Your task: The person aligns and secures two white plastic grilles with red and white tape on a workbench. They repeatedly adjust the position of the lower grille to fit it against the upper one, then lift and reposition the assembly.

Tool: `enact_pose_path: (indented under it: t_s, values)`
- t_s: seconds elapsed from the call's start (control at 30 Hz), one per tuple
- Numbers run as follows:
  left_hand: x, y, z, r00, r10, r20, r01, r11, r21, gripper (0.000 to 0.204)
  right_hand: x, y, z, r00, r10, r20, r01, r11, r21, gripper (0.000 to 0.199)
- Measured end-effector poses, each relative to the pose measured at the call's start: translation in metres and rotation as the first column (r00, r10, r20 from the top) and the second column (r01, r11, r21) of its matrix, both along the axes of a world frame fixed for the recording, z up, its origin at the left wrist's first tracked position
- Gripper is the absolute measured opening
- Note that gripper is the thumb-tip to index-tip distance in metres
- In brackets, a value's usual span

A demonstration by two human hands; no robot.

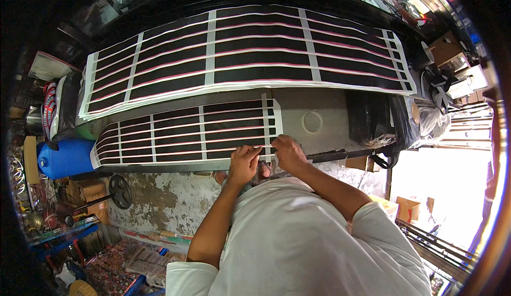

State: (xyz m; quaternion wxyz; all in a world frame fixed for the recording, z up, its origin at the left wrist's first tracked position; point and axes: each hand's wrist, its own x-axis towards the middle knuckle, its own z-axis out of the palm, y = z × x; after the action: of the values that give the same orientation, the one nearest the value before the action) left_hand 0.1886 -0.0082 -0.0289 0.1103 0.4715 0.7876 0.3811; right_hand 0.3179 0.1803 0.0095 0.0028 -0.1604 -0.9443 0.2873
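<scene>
Flaking plaster covers a low wall [159, 195] beneath a long gray bench [335, 101] in a cluttered, dimly lit workroom. At far left, one blue plastic container [69, 158] stands beside the bench's end, with one black wheel [121, 192] below and to its right. One black sheet [175, 119] ruled with pale lines lies lengthwise along the near side of the bench, close in front of one stack [258, 58] of larger sheets in a similar pattern. Two bare hands work at the near right end of the smaller sheet: the left hand [245, 163], fingers bent, is at the near edge, and the right hand [289, 154], fingers curled, is at the corner just beside it; whether either pinches the sheet cannot be told. Farther right, one round mark [312, 122] shows on the benchtop, then one dark plastic-wrapped bundle [367, 117]. Bright light fills an opening [442, 173] at far right, where one open brown carton [407, 209] sits low.
</scene>
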Motion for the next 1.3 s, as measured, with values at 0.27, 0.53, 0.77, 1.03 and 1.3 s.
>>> enact_pose_path:
  t_s: [0.27, 0.53, 0.77, 1.03, 1.3]
  values:
    - [-0.056, -0.076, 0.016, 0.867, 0.464, -0.182, -0.475, 0.88, -0.023, 0.028, 0.003, 0.019, -0.002, 0.943, -0.305, -0.134, 0.284, 0.946, -0.156, 0.025]
    - [-0.087, -0.106, 0.004, 0.867, 0.447, -0.22, -0.494, 0.831, -0.256, 0.035, -0.013, 0.011, -0.016, 0.968, -0.234, -0.093, 0.228, 0.971, -0.071, 0.031]
    - [-0.082, -0.109, 0.0, 0.875, 0.423, -0.237, -0.484, 0.791, -0.376, 0.043, -0.018, 0.012, -0.037, 0.95, -0.304, -0.067, 0.283, 0.932, -0.227, 0.026]
    - [-0.078, -0.106, 0.007, 0.873, 0.408, -0.266, -0.487, 0.731, -0.478, 0.05, -0.023, 0.01, -0.027, 0.896, -0.434, 0.098, 0.44, 0.834, -0.333, 0.035]
    - [-0.079, -0.104, 0.01, 0.876, 0.409, -0.256, -0.482, 0.718, -0.502, 0.051, -0.026, 0.014, -0.03, 0.878, -0.476, 0.053, 0.462, 0.814, -0.352, 0.034]
